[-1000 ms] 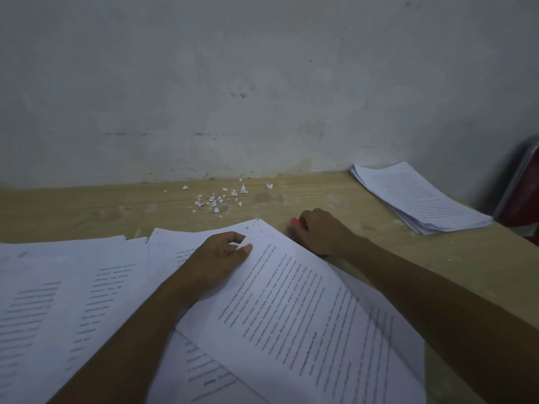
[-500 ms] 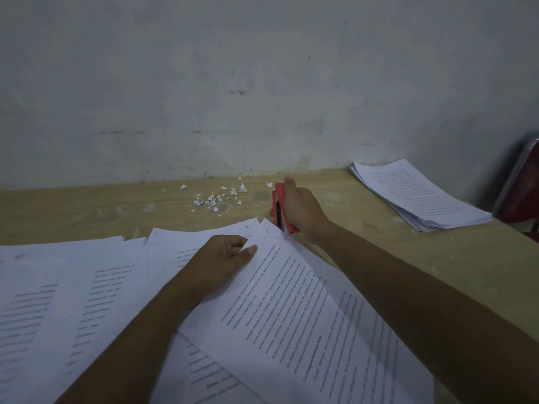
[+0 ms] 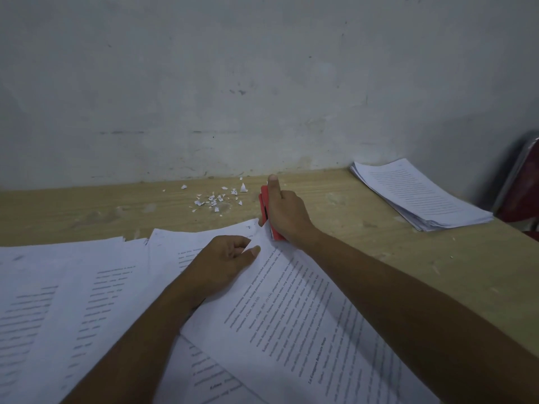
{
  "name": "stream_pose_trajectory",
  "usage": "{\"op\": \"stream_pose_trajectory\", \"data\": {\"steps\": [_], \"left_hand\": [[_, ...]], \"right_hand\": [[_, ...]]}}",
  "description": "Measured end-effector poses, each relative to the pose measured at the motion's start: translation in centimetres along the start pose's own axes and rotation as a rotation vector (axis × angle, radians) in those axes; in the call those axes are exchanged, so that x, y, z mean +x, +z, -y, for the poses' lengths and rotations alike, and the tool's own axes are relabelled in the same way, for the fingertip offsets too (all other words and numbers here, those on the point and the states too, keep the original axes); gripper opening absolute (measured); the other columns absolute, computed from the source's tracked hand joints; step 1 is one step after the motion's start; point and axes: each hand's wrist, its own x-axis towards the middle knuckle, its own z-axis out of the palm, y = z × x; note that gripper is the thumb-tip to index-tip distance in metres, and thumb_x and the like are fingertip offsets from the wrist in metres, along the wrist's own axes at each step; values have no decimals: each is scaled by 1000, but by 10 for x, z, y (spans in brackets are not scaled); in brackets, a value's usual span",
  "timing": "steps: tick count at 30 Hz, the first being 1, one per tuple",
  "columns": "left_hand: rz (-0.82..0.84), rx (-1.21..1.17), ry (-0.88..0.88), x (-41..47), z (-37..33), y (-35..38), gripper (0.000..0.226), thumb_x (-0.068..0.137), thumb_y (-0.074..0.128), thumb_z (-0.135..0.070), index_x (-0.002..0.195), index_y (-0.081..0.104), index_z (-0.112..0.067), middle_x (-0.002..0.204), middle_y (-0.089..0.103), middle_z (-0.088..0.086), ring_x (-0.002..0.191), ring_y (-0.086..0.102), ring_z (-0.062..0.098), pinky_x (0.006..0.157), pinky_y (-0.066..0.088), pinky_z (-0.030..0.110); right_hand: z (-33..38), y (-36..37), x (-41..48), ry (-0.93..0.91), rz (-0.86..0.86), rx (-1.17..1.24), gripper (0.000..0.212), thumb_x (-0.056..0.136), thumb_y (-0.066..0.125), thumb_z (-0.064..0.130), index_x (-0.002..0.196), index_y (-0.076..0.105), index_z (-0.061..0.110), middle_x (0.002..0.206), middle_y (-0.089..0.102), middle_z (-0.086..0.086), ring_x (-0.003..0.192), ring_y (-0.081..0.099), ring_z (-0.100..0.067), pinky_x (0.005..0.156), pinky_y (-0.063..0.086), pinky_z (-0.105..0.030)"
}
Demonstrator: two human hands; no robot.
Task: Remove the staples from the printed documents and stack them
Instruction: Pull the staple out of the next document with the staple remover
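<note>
No brand or label shows on the red staple tool (image 3: 264, 205), which is the marker for everything else here. The right hand (image 3: 287, 212) grips it, fingers curled round its body and the forefinger laid straight along its top towards the wall (image 3: 262, 83).

The near end of the tool meets the top corner of the printed document (image 3: 291, 316), so the corner sits right at the grip, just under the heel of that hand. From there the document runs back towards the person, tilted, under the right forearm. Its lines of type are too small and soft to read; a bold slanted heading shows far down the page, but I cannot make out the words.

Just beside the tool, on the near left, the left hand (image 3: 221, 263) pinches the document's edge, thumb flat on the page and fingers curled under.

More printed sheets (image 3: 58, 301) lie spread well to the left of the tool, their type blurred. Torn paper scraps (image 3: 217, 198) lie scattered just left of its far end. A stack of pages (image 3: 420, 196) rests well to its right on the wooden table (image 3: 364, 243).
</note>
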Motion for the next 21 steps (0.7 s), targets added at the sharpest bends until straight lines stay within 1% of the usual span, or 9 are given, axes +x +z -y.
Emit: {"op": "stream_pose_trajectory", "data": {"steps": [2, 5, 7, 10, 11, 14, 18, 19, 21], "left_hand": [[20, -5, 20, -1, -1, 0, 13, 96, 60, -28, 100, 69, -20, 88, 75, -13, 81, 69, -5, 74, 48, 13], [55, -17, 41, -2, -4, 0, 16, 97, 58, -22, 88, 68, -30, 79, 75, -20, 77, 71, -2, 68, 47, 6], [59, -9, 51, -3, -5, 0, 18, 97, 58, -22, 86, 67, -32, 77, 74, -23, 76, 70, -4, 68, 46, 6], [45, 10, 58, -3, -5, -1, 19, 97, 58, -25, 84, 63, -38, 74, 71, -29, 77, 68, -8, 72, 48, 7], [47, 15, 61, -3, -4, -1, 17, 97, 58, -26, 86, 64, -37, 76, 72, -28, 78, 68, -7, 73, 48, 8], [73, 2, 61, -3, -3, -2, 17, 98, 56, -28, 104, 71, -22, 92, 77, -11, 84, 72, 3, 78, 51, 16], [39, -6, 15, -1, 0, -2, 28, 96, 58, -34, 118, 65, -18, 104, 74, -4, 93, 70, 6, 82, 47, 20], [41, -19, 16, -2, 0, -2, 24, 96, 58, -33, 114, 66, -19, 101, 75, -5, 91, 70, 6, 79, 47, 17], [60, -57, 21, -3, -1, -2, 16, 97, 57, -28, 106, 69, -22, 92, 77, -9, 83, 73, 7, 72, 50, 14]], "right_hand": [[0, 1, -1, -8, -8, -16, 82, 104, 14, 53, 79, 72, -1, 62, 68, -9, 48, 58, -5, 55, 42, -18], [-1, 4, -3, -23, -33, -12, 82, 105, 15, 51, 79, 71, -4, 63, 66, -10, 51, 58, -9, 50, 40, -15], [-1, 7, -5, -37, -67, 4, 83, 105, 16, 52, 79, 70, -6, 64, 66, -15, 54, 61, -16, 53, 45, -23], [-4, 12, -5, -70, -138, 55, 85, 103, 17, 54, 83, 68, -11, 71, 66, -28, 67, 66, -37, 64, 55, -42], [-4, 13, -5, -78, -154, 75, 84, 103, 17, 55, 86, 68, -10, 72, 66, -28, 69, 66, -37, 66, 56, -43], [-6, 10, -3, -14, -128, 125, 79, 104, 18, 53, 86, 73, -1, 68, 69, -18, 59, 65, -21, 61, 51, -28], [-6, -11, 8, 127, -63, 344, 57, 102, 25, 40, 80, 66, 8, 66, 64, -11, 54, 57, -19, 58, 45, -29], [-8, -19, 11, 145, -52, 335, 54, 101, 26, 39, 83, 66, 7, 67, 63, -11, 53, 56, -20, 56, 46, -30], [-15, -35, 18, 143, -57, 134, 54, 99, 30, 41, 86, 65, 2, 71, 64, -12, 55, 57, -22, 55, 46, -29]]}}
